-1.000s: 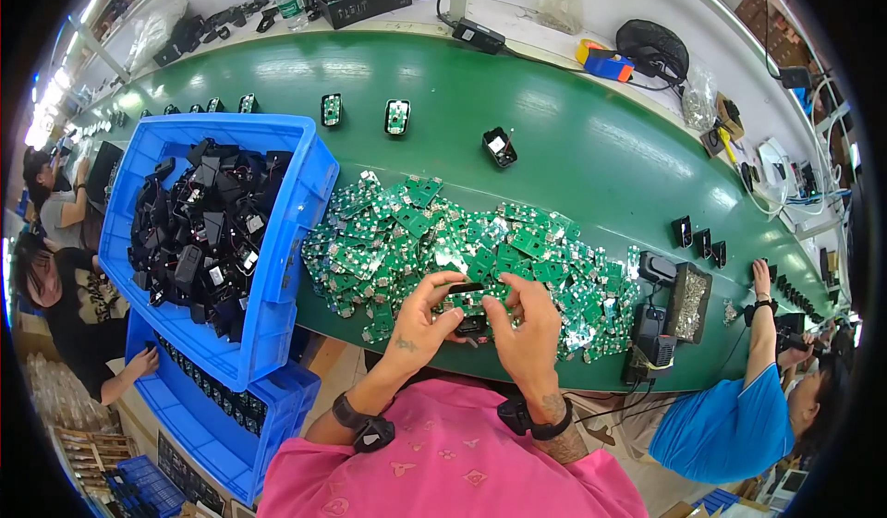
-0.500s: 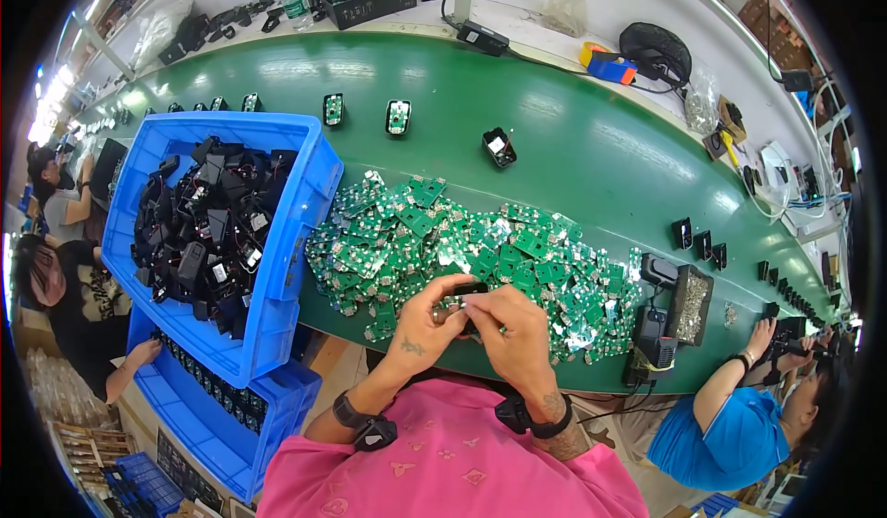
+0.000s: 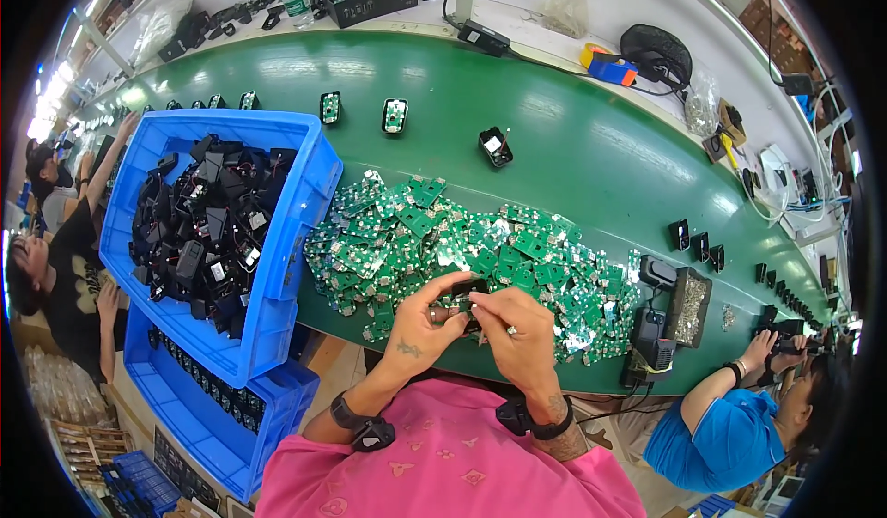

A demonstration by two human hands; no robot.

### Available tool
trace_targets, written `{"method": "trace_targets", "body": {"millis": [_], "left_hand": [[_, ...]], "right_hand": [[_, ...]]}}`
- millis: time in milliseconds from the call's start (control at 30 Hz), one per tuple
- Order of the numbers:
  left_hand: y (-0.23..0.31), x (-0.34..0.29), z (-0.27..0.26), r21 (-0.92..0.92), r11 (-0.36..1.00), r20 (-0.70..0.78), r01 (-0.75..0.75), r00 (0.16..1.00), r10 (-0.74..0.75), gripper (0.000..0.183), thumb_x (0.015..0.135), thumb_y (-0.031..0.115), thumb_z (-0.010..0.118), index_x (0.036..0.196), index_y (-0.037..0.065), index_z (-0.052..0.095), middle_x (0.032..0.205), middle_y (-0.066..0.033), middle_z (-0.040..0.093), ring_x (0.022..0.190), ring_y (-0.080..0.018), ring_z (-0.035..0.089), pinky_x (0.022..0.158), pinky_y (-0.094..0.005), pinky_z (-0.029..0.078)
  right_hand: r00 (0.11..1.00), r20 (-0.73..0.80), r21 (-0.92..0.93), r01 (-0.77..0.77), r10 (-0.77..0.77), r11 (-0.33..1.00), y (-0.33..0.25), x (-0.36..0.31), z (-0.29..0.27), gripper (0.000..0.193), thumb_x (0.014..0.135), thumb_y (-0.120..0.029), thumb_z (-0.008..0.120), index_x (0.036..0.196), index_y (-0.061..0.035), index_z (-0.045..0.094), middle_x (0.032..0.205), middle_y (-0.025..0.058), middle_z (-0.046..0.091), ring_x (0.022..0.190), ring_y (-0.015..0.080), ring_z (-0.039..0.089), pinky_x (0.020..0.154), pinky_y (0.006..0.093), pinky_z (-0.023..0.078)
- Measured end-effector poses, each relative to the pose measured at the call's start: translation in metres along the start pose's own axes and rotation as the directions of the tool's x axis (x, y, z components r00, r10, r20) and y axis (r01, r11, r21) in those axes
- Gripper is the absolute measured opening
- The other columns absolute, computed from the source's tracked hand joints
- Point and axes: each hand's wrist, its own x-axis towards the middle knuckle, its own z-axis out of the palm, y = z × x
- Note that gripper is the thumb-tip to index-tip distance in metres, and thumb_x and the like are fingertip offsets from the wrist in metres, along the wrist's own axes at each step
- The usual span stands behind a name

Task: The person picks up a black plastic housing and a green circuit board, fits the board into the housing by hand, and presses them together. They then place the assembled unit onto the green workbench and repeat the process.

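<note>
My left hand (image 3: pixel 420 331) is closed around a small black plastic casing (image 3: pixel 469 287), held up over the near edge of the green bench. My right hand (image 3: pixel 517 335) meets it there, thumb and fingertips pinched together at the casing's near side. Whatever those fingertips grip is too small and too covered to name. Just beyond both hands spreads a wide heap of green circuit boards (image 3: pixel 407 227). Farther off, a black casing with a white part and a thin wire (image 3: pixel 495 147) lies on the green surface.
At left stands a blue crate (image 3: pixel 319 162) full of black casings, above another blue crate (image 3: pixel 189 398). A tray of small metal parts (image 3: pixel 688 307) and a black device (image 3: pixel 652 342) sit right of the boards. Co-workers (image 3: pixel 725 430) (image 3: pixel 74 287) are on both sides.
My right fingers have turned slightly at the casing, while my left hand has barely moved. Casings on the green surface have slid a little left. A left co-worker's arm now reaches up beside the crate.
</note>
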Motion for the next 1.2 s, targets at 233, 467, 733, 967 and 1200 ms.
{"method": "trace_targets", "body": {"millis": [233, 467, 733, 967, 1200], "left_hand": [[-0.002, 0.000, 0.002, 0.045, 0.999, -0.011, -0.015, 1.000, 0.015, 0.053, 0.085, -0.007, 0.061, 0.136, 0.002, 0.052, 0.126, -0.0093, 0.060, 0.098, -0.0123, 0.064, 0.078, -0.0246, 0.056], [0.016, -0.003, 0.004, 0.098, 0.994, -0.108, -0.048, 0.992, 0.059, 0.054, 0.085, -0.011, 0.061, 0.137, -0.002, 0.049, 0.126, -0.0116, 0.057, 0.102, -0.0151, 0.062, 0.082, -0.0261, 0.057], [0.038, -0.006, 0.004, 0.350, 0.915, -0.059, -0.199, 0.971, 0.233, 0.048, 0.081, -0.011, 0.062, 0.129, -0.004, 0.058, 0.126, -0.0117, 0.058, 0.103, -0.0151, 0.063, 0.082, -0.0246, 0.057], [0.043, -0.006, 0.003, 0.449, 0.856, 0.026, -0.257, 0.961, 0.275, 0.049, 0.078, -0.011, 0.062, 0.125, 0.002, 0.063, 0.127, -0.0144, 0.059, 0.102, -0.0170, 0.066, 0.082, -0.0274, 0.058], [0.050, -0.005, 0.003, 0.675, 0.587, 0.228, -0.448, 0.883, 0.411, 0.048, 0.075, -0.008, 0.064, 0.122, 0.006, 0.066, 0.124, -0.0170, 0.062, 0.099, -0.0219, 0.069, 0.081, -0.0287, 0.058]], "right_hand": [[0.998, -0.049, -0.014, 0.045, -0.045, 0.999, 0.005, -0.002, 0.008, 0.011, 0.087, 0.000, 0.066, 0.097, 0.0019, 0.069, 0.083, 0.0128, 0.064, 0.069, 0.0244, 0.063, 0.057, 0.0318, 0.049], [0.963, -0.168, -0.192, 0.177, -0.210, 0.965, -0.001, -0.007, 0.017, 0.007, 0.087, 0.001, 0.064, 0.094, 0.0011, 0.065, 0.083, 0.0130, 0.063, 0.066, 0.0263, 0.062, 0.055, 0.0333, 0.047], [0.993, 0.013, -0.127, 0.119, -0.118, 0.985, -0.002, 0.001, -0.004, 0.004, 0.085, -0.001, 0.067, 0.088, 0.0008, 0.065, 0.075, 0.0098, 0.060, 0.060, 0.0208, 0.059, 0.052, 0.0319, 0.044], [0.989, 0.143, -0.056, -0.022, 0.030, 0.998, -0.007, 0.005, -0.016, 0.005, 0.083, -0.002, 0.067, 0.081, 0.0017, 0.065, 0.068, 0.0078, 0.059, 0.055, 0.0166, 0.057, 0.051, 0.0288, 0.042], [0.951, 0.234, 0.111, -0.235, 0.204, 0.966, 0.005, 0.004, -0.021, 0.009, 0.084, -0.004, 0.067, 0.079, 0.0033, 0.065, 0.070, 0.0075, 0.062, 0.058, 0.0141, 0.058, 0.052, 0.0276, 0.043]]}}
